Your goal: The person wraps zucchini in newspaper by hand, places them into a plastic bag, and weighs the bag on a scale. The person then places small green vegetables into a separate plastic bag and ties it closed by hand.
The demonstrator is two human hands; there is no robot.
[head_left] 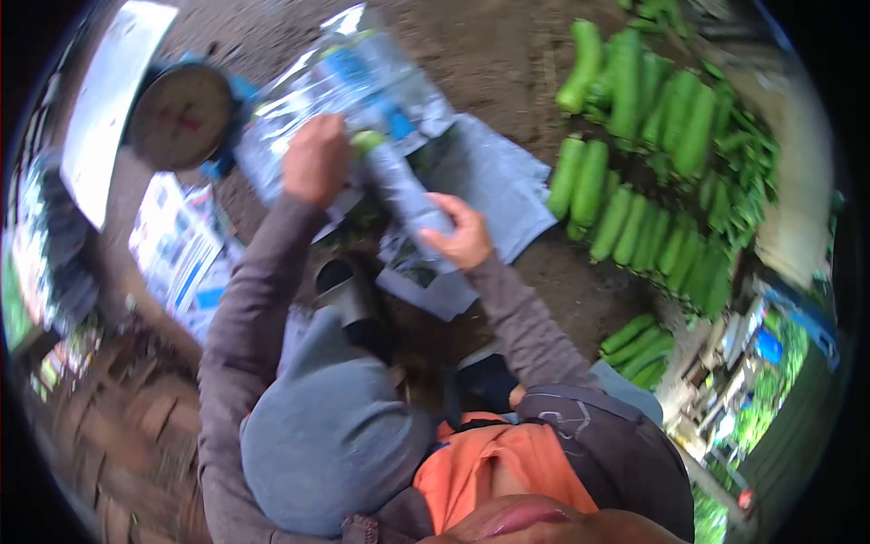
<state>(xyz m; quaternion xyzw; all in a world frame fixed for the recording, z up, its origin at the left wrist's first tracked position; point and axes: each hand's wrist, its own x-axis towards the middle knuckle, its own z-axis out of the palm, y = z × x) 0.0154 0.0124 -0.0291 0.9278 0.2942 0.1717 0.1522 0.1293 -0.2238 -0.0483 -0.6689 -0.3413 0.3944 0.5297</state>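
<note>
A long green vegetable wrapped in newspaper (399, 184) lies slanting in front of me, its green tip bare at the upper end. My right hand (460, 232) grips its lower end, thumb and fingers around the paper. Just left of the tip, my left hand (317, 160) is closed at the edge of a clear plastic bag (281, 118); what its fingers hold is blurred and hidden. Other paper-wrapped pieces (349, 72) show in or under the plastic beyond. Loose newspaper sheets (498, 186) spread to the right of the wrapped vegetable.
Rows of long green vegetables (625, 86) lie on the soil at the right, with a smaller group (637, 347) lower down. At the left are a round-topped blue object (181, 118), a white board (113, 109) and more newspaper (181, 245).
</note>
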